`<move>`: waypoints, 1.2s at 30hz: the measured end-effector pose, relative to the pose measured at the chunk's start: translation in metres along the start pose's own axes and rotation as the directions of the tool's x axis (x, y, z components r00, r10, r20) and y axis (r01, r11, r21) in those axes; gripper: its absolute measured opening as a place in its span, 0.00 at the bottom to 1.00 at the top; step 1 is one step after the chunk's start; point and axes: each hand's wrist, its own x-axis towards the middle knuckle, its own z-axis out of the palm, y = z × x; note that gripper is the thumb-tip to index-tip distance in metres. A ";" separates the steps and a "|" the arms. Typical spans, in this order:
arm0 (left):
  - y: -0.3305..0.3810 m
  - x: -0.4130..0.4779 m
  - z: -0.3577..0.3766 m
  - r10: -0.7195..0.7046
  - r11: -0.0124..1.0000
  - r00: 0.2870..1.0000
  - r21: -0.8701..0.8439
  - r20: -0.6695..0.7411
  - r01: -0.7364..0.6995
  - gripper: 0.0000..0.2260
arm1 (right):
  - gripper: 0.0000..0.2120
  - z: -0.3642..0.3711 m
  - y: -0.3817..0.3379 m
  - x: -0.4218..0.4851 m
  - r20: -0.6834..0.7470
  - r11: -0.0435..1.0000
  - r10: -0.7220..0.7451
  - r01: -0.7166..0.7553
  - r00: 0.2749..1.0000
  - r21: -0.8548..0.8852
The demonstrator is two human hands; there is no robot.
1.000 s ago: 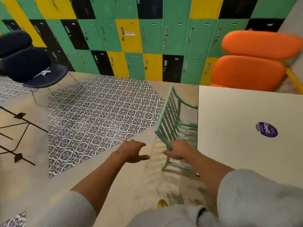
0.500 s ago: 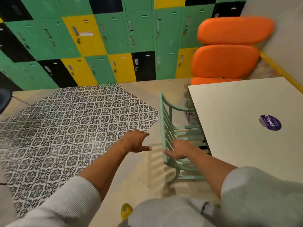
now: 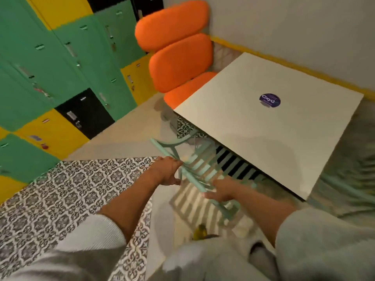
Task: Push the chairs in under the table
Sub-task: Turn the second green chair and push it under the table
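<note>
In the middle of the frame, 2 hands, the left hand (image 3: 168, 171) and the right hand (image 3: 221, 192), hold the slatted back of a blurred mint-green chair (image 3: 199, 170). Its seat lies partly under the white table (image 3: 253, 138) at right, which bears 1 purple sticker (image 3: 269, 100). An orange padded chair (image 3: 180, 61) stands at upper centre, with lockers (image 3: 40, 57) at upper left.

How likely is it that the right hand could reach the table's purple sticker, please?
Probably yes: the tabletop around the purple sticker is bare, so nothing blocks the right hand, though it is busy on the mint-green chair.
</note>
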 end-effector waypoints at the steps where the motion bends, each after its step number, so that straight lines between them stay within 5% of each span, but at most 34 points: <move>1: -0.010 0.017 -0.001 0.035 0.999 0.999 0.025 0.009 -0.036 0.38 | 0.49 -0.001 -0.001 0.010 0.015 0.999 0.015 -0.016 1.000 0.045; 7: -0.054 0.083 0.011 0.158 0.977 0.985 0.135 0.072 -0.166 0.36 | 0.51 0.006 -0.018 0.038 0.050 0.951 0.174 -0.180 0.984 0.250; 12: -0.079 0.103 0.034 0.300 0.930 0.941 0.170 0.156 -0.325 0.29 | 0.29 0.032 -0.045 0.039 -0.020 0.890 0.353 -0.329 0.936 0.316; 19: -0.106 0.150 0.053 0.464 0.801 0.872 0.347 0.157 -0.488 0.15 | 0.16 0.050 -0.096 0.061 -0.082 0.685 0.708 -0.653 0.702 0.324; 29: -0.143 0.107 0.090 0.602 0.691 0.780 0.378 0.171 -0.616 0.15 | 0.16 0.100 -0.165 0.050 -0.087 0.618 0.771 -0.709 0.630 0.341; 36: -0.145 0.090 0.105 0.537 0.763 0.840 0.381 0.079 -0.523 0.14 | 0.16 0.115 -0.175 0.042 -0.082 0.619 0.773 -0.721 0.629 0.311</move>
